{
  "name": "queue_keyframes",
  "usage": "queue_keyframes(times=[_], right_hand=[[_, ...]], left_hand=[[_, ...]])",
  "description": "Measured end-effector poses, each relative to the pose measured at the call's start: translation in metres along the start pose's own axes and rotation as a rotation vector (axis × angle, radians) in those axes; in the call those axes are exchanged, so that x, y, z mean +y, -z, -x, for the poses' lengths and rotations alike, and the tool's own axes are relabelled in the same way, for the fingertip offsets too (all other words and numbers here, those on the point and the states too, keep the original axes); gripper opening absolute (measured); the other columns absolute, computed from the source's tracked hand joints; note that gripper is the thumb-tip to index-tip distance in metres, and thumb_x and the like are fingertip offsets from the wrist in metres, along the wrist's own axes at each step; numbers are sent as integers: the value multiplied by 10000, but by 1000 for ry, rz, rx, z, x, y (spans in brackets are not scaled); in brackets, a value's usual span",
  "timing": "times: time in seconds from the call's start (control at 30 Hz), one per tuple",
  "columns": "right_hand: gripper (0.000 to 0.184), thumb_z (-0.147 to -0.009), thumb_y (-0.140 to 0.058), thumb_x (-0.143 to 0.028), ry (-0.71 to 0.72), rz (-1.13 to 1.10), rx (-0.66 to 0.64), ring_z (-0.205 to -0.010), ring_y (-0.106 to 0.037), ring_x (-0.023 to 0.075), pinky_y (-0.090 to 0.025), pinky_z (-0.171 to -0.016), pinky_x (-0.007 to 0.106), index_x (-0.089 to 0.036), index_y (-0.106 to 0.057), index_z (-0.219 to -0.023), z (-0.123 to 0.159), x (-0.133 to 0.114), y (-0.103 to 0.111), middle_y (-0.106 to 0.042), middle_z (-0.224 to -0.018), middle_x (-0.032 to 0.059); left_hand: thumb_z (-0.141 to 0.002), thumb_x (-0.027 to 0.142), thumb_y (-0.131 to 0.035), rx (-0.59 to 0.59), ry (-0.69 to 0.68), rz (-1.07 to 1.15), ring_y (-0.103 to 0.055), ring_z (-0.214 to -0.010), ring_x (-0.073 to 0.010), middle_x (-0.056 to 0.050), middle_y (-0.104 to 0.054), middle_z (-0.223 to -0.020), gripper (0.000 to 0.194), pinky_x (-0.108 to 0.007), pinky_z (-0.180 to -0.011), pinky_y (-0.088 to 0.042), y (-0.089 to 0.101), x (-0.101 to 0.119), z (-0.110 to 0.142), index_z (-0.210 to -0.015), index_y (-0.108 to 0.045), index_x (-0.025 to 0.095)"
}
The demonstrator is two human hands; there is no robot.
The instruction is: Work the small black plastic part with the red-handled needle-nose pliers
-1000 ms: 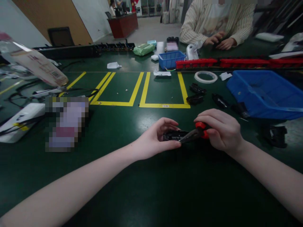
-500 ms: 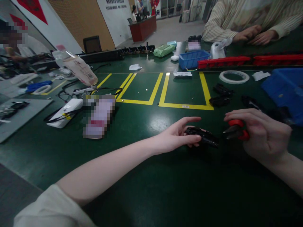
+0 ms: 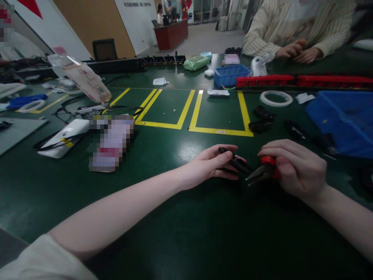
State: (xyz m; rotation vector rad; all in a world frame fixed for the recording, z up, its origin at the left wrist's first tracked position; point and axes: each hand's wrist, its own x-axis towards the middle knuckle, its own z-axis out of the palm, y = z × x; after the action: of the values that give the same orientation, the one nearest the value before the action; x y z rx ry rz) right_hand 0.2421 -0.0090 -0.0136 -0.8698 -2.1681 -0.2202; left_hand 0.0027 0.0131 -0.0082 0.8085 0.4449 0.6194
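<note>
My left hand [image 3: 214, 163] is closed around a slim black plastic part [image 3: 239, 165], thumb on top and fingers beneath; its exact kind I cannot make out. In my right hand [image 3: 297, 169] are red-handled pliers [image 3: 259, 174], their metal jaws pointing left and slightly apart. The jaw tips come close to the right end of the black part; whether they touch it I cannot tell. Beyond my right hand lie more black plastic parts [image 3: 261, 125] and another dark part [image 3: 295, 130] on the green table [image 3: 163, 217].
At the right stands a large blue bin [image 3: 340, 120], with a white tape roll [image 3: 276, 98] left of it. Red strips [image 3: 265, 81] and a small blue basket [image 3: 231, 76] lie farther back. A phone [image 3: 112, 146] and a bottle [image 3: 87, 79] are on the left. A person sits opposite.
The black part has been turned in my left hand and now shows a slimmer side. My right hand has brought the pliers left, closer to it. The view has shifted slightly right.
</note>
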Motion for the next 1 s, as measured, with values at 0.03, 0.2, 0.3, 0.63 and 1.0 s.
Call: queue_keyframes(times=[0.03, 0.2, 0.3, 0.63, 1.0], right_hand=[[199, -878, -416, -122, -1, 3, -2, -773, -612, 188, -487, -662, 352, -166, -609, -903, 0, 0, 0, -647, -855, 91], [208, -891, -407, -136, -46, -9, 30, -774, -614, 191, -491, -662, 362, -187, -609, -899, -1, -1, -2, -644, -854, 80], [223, -905, -400, -142, -116, -39, 73, -783, -617, 191, -486, -663, 356, -207, -613, -910, -1, -1, -2, -644, -853, 72], [196, -883, -428, -146, -95, 10, 24, -755, -605, 204, -468, -656, 370, -219, -610, -883, -1, -6, -1, -642, -845, 62], [172, -886, -412, -120, -33, 84, -38, -733, -590, 206, -444, -637, 377, -227, -547, -880, -3, -10, 0, -629, -812, 71]], left_hand=[[-948, 262, -562, 12, 21, 25, -664, -905, -182, -92, -639, -1045, 242, -357, -800, -551, -1, 0, 1, -1158, -534, 146], [-969, 334, -506, -53, 102, 110, -688, -876, -219, -56, -612, -955, 257, -400, -763, -577, -2, -4, 4, -1165, -460, 173], [-894, 416, -620, -140, 115, 110, -693, -839, -231, -44, -599, -955, 361, -354, -669, -584, 0, -9, 4, -1127, -466, 188], [-927, 444, -572, -173, 148, -29, -681, -850, -193, -55, -607, -1007, 359, -291, -696, -516, -3, -7, 5, -1171, -473, 200], [-944, 436, -549, -203, 168, -70, -686, -849, -180, -67, -637, -1008, 372, -288, -728, -498, -3, -5, 5, -1224, -468, 204]])
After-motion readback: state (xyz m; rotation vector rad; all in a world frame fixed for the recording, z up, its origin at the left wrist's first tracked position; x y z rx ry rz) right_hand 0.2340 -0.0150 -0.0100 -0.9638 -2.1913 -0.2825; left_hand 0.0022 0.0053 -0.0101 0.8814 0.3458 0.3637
